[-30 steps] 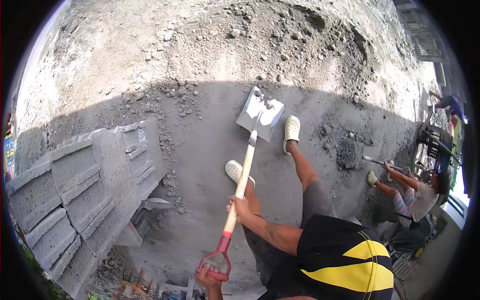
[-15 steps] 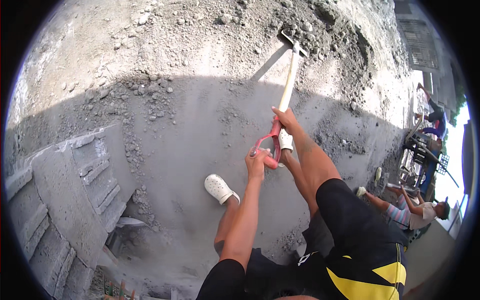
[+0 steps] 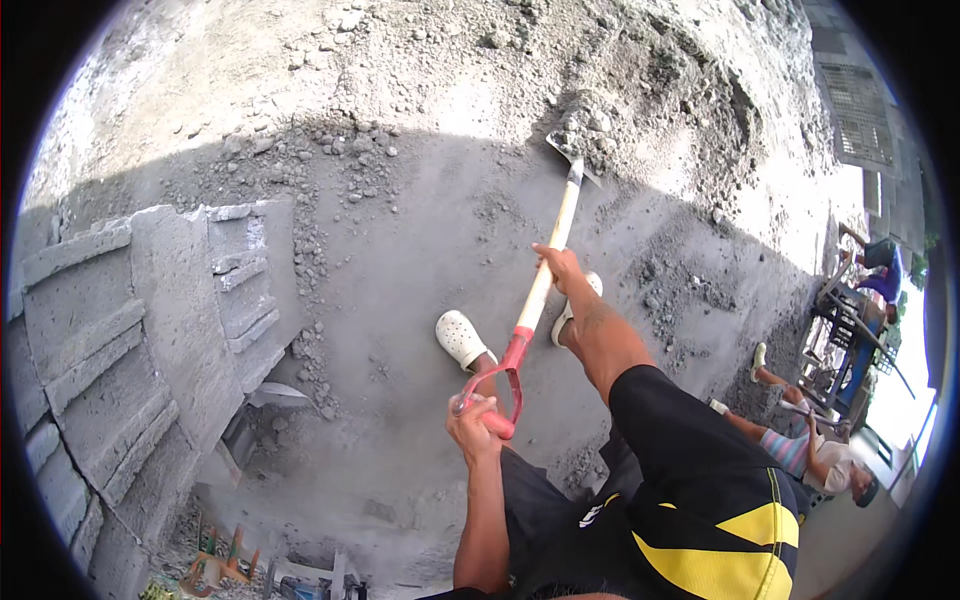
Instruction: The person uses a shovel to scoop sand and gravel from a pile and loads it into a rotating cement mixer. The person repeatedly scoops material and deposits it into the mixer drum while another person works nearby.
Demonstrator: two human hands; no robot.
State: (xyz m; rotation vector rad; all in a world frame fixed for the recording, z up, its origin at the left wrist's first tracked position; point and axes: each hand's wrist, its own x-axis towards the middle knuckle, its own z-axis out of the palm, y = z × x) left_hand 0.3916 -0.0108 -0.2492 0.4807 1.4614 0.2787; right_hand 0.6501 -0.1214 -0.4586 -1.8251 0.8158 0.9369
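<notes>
Wooden-shafted shovel (image 3: 567, 215) held at a slant in front of the person, its metal blade (image 3: 560, 150) out at the near edge of a gravel heap (image 3: 690, 80) and its red grip (image 3: 517, 385) back toward the body. Grey lumps lie at the blade's far side; whether they rest on it or only against it cannot be told. The left hand (image 3: 475, 425) is closed around the crossbar of the red grip, with the fingers curled over it. The right hand (image 3: 563, 268) is wrapped about the pale shaft, roughly midway between blade and grip. Below the shaft, one white perforated shoe (image 3: 462, 338) stands to its left; a second white shoe (image 3: 596, 284) shows to its right, partly hidden by the right forearm. Grey, dusty ground (image 3: 390, 270) extends around both feet, shaded here and sunlit farther out. At left lie ridged concrete slabs (image 3: 165, 280), with loose stones (image 3: 312, 300) along their edge. At far right appear a co-worker (image 3: 825, 455) in a pale top and striped shorts and, beyond, another person (image 3: 885, 268) in dark clothing beside a metal frame (image 3: 850, 335).
</notes>
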